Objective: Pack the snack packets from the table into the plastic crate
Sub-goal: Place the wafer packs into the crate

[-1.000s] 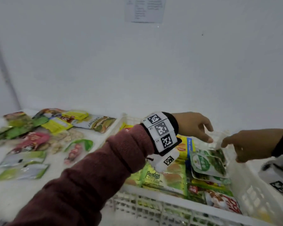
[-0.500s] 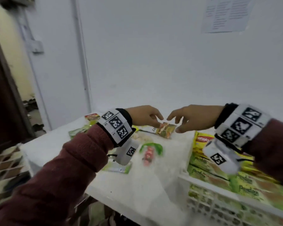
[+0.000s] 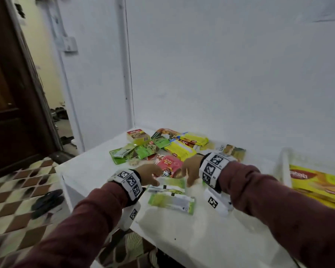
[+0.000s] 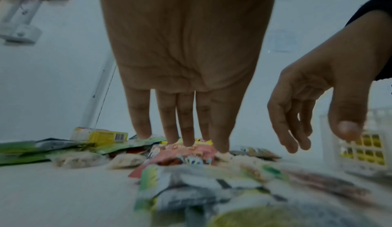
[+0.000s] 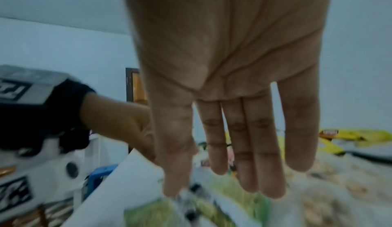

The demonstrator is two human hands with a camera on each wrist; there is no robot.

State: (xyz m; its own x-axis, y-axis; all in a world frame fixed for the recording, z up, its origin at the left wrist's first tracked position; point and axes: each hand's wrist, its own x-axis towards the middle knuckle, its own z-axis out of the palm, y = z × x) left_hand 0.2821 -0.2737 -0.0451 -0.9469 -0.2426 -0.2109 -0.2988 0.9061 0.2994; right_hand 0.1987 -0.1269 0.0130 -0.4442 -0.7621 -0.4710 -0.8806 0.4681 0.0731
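Note:
Both hands hover over a green-and-white snack packet near the table's front. My left hand is at the packet's left end and my right hand at its right end. The left wrist view shows the left hand with straight fingers and nothing in it above the same packet. The right hand is likewise flat and empty. I cannot tell whether either hand touches the packet. A second green-and-white packet lies just nearer. The white plastic crate stands at the right.
Behind the hands lie a red packet and several green and yellow packets toward the wall. A yellow packet lies in the crate. The white table ends at the left, above a tiled floor with sandals.
Both hands left the crate, swung left across the table and came down toward the front. They now hover over the green-and-white packet. The head view turned left with them.

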